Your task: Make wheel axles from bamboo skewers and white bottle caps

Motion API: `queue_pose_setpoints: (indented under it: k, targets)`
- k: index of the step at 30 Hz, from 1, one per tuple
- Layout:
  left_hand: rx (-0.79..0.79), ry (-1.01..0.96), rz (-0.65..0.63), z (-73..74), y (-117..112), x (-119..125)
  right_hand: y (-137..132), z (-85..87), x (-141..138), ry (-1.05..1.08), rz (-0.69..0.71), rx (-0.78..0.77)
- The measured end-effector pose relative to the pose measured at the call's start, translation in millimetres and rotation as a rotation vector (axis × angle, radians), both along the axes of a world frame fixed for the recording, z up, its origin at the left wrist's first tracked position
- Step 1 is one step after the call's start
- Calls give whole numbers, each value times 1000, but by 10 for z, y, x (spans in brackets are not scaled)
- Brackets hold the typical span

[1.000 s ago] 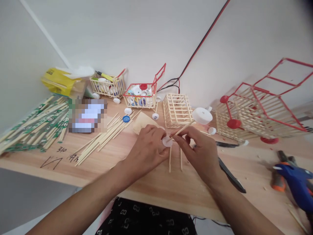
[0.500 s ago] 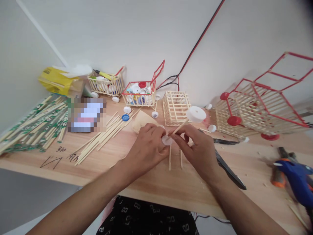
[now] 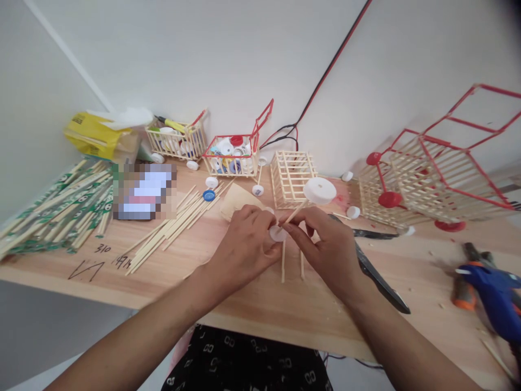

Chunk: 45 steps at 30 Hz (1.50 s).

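My left hand [image 3: 246,241] is closed, its fingertips pinching a white bottle cap [image 3: 277,234] on edge. My right hand [image 3: 328,247] pinches a thin wooden stick [image 3: 296,210] between thumb and fingers. One end of the stick meets the cap in my left hand; at its other end sits another white bottle cap [image 3: 320,190]. Below my hands two short sticks [image 3: 283,266] lie side by side on the wooden table. Just beyond my fingers are a beige piece [image 3: 240,199], partly hidden by my left hand, and a small stick basket [image 3: 293,174].
Loose sticks [image 3: 171,233] and wrapped chopsticks [image 3: 69,209] lie left, near a blurred phone [image 3: 144,191]. Behind stand small carts with caps [image 3: 232,157]. Rightward are black-handled scissors [image 3: 380,277], a red-trimmed cart [image 3: 448,168] and a blue glue gun [image 3: 490,293].
The white cap on the far end of the stick has shifted slightly left and down, with my right hand moving a little the same way. My left hand keeps its place.
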<state>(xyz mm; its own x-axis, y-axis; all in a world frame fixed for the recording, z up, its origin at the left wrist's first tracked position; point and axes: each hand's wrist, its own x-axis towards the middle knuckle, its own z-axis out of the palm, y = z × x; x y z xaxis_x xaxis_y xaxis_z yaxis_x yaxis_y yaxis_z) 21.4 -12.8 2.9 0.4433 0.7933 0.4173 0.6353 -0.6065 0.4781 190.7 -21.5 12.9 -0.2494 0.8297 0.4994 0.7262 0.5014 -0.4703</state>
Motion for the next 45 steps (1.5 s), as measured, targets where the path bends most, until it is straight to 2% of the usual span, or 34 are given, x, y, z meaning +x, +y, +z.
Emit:
queue_pose_setpoints:
  k: [19, 45]
  targets:
    - [74, 21, -4, -29, 8, -7, 7, -7, 0, 4, 34, 16]
    - [47, 21, 4, -65, 15, -16, 12, -23, -1, -3, 48, 0]
